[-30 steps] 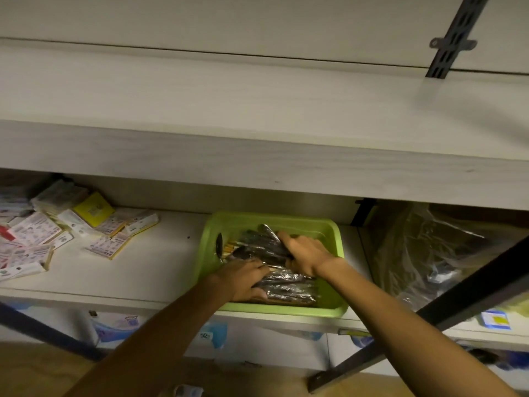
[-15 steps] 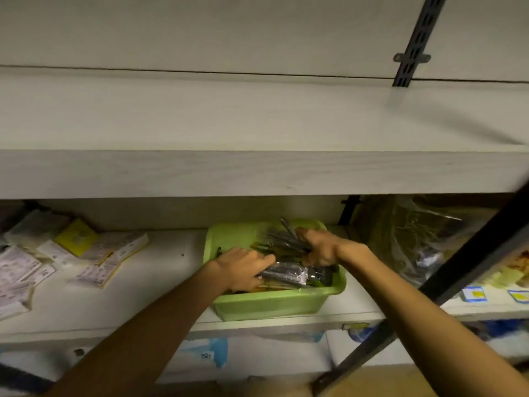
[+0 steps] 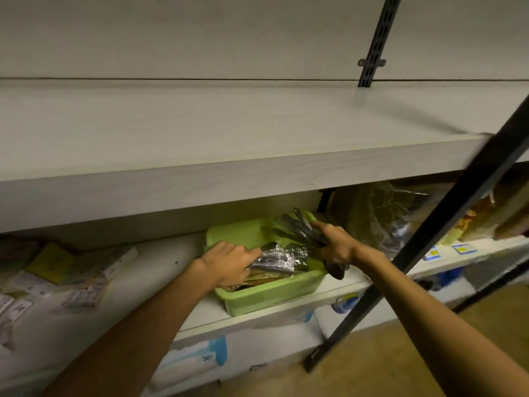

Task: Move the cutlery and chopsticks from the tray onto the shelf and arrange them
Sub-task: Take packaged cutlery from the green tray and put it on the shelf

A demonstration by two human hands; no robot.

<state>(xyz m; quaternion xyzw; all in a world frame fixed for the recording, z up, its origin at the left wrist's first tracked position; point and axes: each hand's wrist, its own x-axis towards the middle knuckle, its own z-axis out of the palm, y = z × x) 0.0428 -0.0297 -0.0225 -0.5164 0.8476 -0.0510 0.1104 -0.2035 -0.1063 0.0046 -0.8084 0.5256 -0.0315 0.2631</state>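
Observation:
A green plastic tray (image 3: 266, 296) stands on the lower shelf (image 3: 160, 270), at its front edge. My right hand (image 3: 337, 245) grips a bundle of dark metal cutlery (image 3: 300, 227); the handles fan up and back over the tray, and a spoon bowl (image 3: 335, 272) hangs below my palm past the tray's right rim. My left hand (image 3: 229, 262) reaches into the tray's left side and holds plastic-wrapped cutlery (image 3: 274, 260) lying on wooden chopsticks (image 3: 257, 279). A wide pale shelf (image 3: 229, 133) spans the view above the tray.
Flat paper packets (image 3: 83, 279) and a yellow box (image 3: 48, 265) lie on the lower shelf at left. Crinkled plastic-wrapped goods (image 3: 380, 216) sit right of the tray. A black diagonal bar (image 3: 429, 239) crosses in front of my right arm. A slotted black rail (image 3: 378, 38) runs up the back wall.
My right hand has lifted the loose cutlery bundle up and to the right, over the tray's rim. My left hand stays on the wrapped cutlery. The view has tilted upward.

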